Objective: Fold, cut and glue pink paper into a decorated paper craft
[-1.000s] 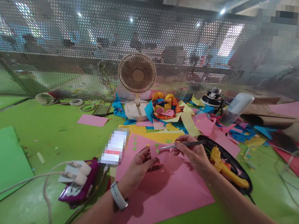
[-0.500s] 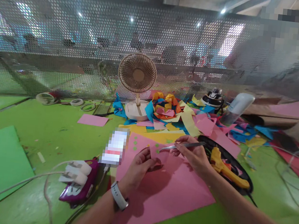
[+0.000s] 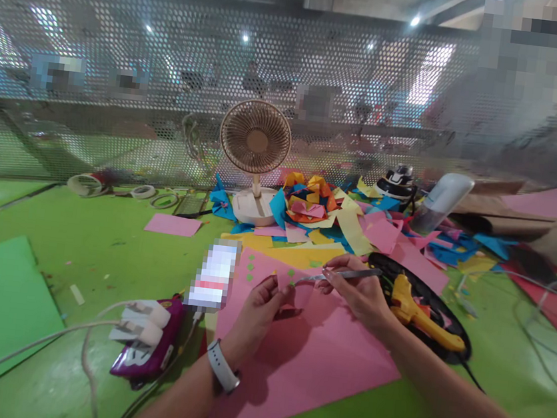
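Tweezers (image 3: 351, 273) slanting in from the right, tip right by a small green piece (image 3: 291, 283), just off the thumb of the left hand (image 3: 260, 307).
The right hand (image 3: 357, 290) has its fingers closed around the tweezers, whose long axis runs leftward from them, dipping slightly towards the wearer. Whether the tip touches the green piece, I can't tell from here. The piece sits over the pink sheet (image 3: 298, 386), nearer the left hand, whose fingers are curled together; what they pinch, if anything, I can't make out.

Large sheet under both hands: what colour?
Pink. The sheet shows best in the head view, the only one here.
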A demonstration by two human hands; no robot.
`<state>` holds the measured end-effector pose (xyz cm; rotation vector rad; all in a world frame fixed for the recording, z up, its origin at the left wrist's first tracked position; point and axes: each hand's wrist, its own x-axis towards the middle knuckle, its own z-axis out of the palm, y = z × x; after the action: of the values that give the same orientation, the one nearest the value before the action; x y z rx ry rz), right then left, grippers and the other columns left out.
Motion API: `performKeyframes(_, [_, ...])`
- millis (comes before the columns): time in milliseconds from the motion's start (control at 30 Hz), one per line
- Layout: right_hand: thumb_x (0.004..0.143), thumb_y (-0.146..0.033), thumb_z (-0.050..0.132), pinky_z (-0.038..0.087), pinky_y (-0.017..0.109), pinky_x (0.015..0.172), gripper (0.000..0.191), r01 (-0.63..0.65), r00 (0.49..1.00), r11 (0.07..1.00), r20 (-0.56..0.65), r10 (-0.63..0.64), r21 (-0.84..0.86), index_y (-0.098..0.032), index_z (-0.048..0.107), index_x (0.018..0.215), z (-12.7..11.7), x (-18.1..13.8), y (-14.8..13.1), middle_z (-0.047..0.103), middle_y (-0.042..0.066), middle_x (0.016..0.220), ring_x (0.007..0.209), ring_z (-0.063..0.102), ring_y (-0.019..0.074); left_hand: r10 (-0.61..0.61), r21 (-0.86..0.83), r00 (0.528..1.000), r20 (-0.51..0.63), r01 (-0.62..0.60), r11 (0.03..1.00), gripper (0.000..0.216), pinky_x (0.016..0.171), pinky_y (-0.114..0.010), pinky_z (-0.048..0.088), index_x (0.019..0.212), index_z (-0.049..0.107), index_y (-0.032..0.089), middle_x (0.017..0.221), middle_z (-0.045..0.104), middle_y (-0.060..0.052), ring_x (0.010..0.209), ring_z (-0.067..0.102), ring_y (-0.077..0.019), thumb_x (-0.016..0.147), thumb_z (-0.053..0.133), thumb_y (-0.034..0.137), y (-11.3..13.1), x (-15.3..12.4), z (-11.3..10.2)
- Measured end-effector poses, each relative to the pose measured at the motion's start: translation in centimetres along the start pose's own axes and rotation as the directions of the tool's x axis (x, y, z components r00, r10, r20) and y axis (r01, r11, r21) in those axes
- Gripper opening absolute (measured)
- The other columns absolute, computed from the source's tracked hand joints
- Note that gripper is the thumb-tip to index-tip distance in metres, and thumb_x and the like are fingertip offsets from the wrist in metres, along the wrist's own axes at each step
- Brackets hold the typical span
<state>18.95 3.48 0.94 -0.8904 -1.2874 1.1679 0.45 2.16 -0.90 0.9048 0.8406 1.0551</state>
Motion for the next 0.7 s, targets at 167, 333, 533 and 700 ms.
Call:
performKeyframes(167, [0.076, -0.032, 0.065, 0.052, 0.026, 0.055, 0.021, 0.016, 1.000, 0.998, -0.016, -0.017, -0.058, -0.018, 0.053, 0.084, -0.3, 0.0, -0.2, 0.064, 0.000, 0.063, 0.054, 0.062, 0.0130, 0.017, 0.031, 1.000, 0.001, -0.017, 0.999, 0.027, 0.075, -0.037, 0.053, 0.071, 0.050, 0.016, 0.072, 0.047, 0.002, 0.068, 0.049, -0.0100, 0.072, 0.069, 0.035, 0.0, 0.1, -0.1])
performKeyframes(333, [0.087, -0.037, 0.051, 0.049, 0.027, 0.060, 0.022, 0.121, 0.987, 0.979, -0.081, -0.136, -0.164, -0.019, 0.055, 0.099, -0.8, 0.3, 0.0, 0.067, 0.004, 0.079, 0.069, 0.065, 0.0156, 0.008, 0.062, 1.000, 0.016, -0.009, 0.998, 0.025, 0.073, -0.035, 0.053, 0.080, 0.055, 0.016, 0.076, 0.049, 0.001, 0.071, 0.051, -0.0115, 0.074, 0.068, 0.036, -0.2, 0.2, -0.3])
performKeyframes(533, [0.085, -0.033, 0.054, 0.045, 0.030, 0.080, 0.019, 0.221, 0.970, 0.859, 0.192, -0.146, -0.461, -0.021, 0.059, 0.098, -0.6, 0.1, 0.8, 0.064, 0.004, 0.093, 0.089, 0.060, 0.0169, -0.003, 0.061, 0.997, 0.072, -0.001, 0.998, 0.021, 0.073, -0.033, 0.052, 0.081, 0.057, 0.016, 0.075, 0.051, 0.001, 0.071, 0.051, -0.0111, 0.074, 0.068, 0.032, 0.1, -0.3, 0.2])
performKeyframes(700, [0.084, -0.031, 0.055, 0.044, 0.029, 0.074, 0.021, 0.228, 0.968, 0.814, 0.217, -0.129, -0.534, -0.020, 0.057, 0.102, -0.5, -0.2, 0.8, 0.061, 0.003, 0.084, 0.080, 0.058, 0.0158, -0.007, 0.041, 0.994, 0.109, 0.003, 0.999, 0.020, 0.075, -0.035, 0.051, 0.085, 0.059, 0.015, 0.078, 0.055, -0.001, 0.071, 0.054, -0.0125, 0.077, 0.066, 0.032, 0.3, -0.6, 0.3])
